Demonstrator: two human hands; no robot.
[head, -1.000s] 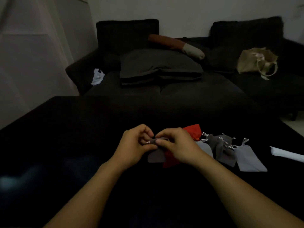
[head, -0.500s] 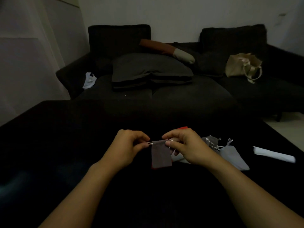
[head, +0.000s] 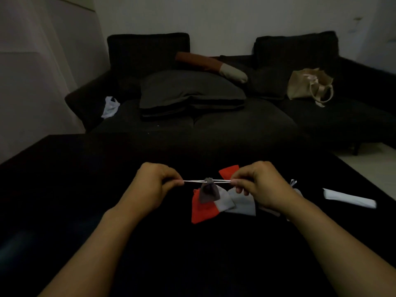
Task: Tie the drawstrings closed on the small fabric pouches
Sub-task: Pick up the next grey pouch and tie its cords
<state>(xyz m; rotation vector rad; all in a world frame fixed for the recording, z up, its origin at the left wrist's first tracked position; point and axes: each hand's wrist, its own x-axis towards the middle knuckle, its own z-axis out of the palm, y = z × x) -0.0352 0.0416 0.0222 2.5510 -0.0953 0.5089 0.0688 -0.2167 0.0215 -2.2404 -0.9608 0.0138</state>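
Note:
A small dark grey pouch (head: 209, 192) hangs between my hands, its mouth cinched tight. White drawstrings (head: 194, 181) run taut out of both sides of it. My left hand (head: 157, 182) pinches the left string ends, and my right hand (head: 258, 182) pinches the right ends. Under the pouch on the black table (head: 85, 189) lie a red pouch (head: 203, 209) and light grey pouches (head: 242, 203). Another red pouch (head: 228, 170) peeks out behind my right hand.
A white strip (head: 349, 198) lies on the table at the right. Beyond the table stands a dark sofa (head: 235, 125) with grey cushions (head: 190, 91), a beige bag (head: 308, 86) and a white cloth (head: 110, 106).
My hands have drawn apart, pulling the drawstrings out sideways. The grey pouch's mouth, open and flat before, is now gathered shut.

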